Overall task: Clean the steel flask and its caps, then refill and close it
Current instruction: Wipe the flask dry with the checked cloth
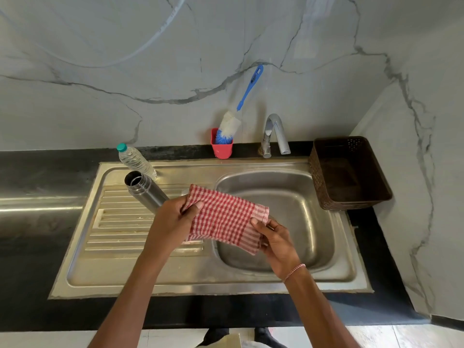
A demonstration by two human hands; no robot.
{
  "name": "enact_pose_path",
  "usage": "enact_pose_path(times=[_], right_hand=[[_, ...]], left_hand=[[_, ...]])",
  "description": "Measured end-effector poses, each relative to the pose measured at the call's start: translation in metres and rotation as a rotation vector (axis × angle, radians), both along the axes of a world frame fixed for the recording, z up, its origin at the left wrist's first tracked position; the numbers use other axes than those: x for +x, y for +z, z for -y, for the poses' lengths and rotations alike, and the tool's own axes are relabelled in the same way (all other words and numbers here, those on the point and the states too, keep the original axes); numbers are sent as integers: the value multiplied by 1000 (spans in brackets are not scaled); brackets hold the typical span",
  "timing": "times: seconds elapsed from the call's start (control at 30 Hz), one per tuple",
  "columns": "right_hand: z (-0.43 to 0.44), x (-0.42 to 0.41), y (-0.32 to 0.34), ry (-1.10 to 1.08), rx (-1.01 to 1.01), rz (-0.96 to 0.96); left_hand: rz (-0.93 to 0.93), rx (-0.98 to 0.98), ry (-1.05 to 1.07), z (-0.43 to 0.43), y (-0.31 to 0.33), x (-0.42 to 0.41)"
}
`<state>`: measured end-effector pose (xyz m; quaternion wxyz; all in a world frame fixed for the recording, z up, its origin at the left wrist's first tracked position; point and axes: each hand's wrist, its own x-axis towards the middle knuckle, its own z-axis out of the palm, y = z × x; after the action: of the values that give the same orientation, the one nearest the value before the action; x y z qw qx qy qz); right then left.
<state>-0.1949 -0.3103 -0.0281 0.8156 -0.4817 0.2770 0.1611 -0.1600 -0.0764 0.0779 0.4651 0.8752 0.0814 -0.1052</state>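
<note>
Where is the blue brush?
The brush stands tilted in the red cup behind the sink, just left of the tap, upper middle of the head view.

A pale grey, glossy marble-look wall with dark veins (125, 71) fills the view from nine through twelve to two o'clock and meets a matching side wall (414, 197) at three o'clock. Below them a black polished stone countertop (37, 172) runs from nine to four o'clock, with a bright streak of glare at nine. Set into it is a rectangular stainless steel sink unit (200, 282), with its ribbed drainboard (118, 222) toward eight o'clock, its rounded basin (313, 222) toward four, and a curved chrome tap (275, 134) behind the basin at one. A strip of pale glossy floor tile (401, 335) shows at five o'clock.
</note>
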Motion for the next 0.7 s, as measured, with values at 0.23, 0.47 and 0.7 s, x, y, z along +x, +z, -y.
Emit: enact_pose_path(times=[0.23, 0.47, 0.7], right_hand=[[-1, -2, 32, 11, -354, 107], [-31, -1, 69, 33, -922, 413], [-69, -3, 78, 179, -1182, 641]], left_hand=[[-172, -348, 184, 10, -9, -6], [-234, -527, 169, 33, -13, -15], [-282, -792, 234, 61, -16, -30]])
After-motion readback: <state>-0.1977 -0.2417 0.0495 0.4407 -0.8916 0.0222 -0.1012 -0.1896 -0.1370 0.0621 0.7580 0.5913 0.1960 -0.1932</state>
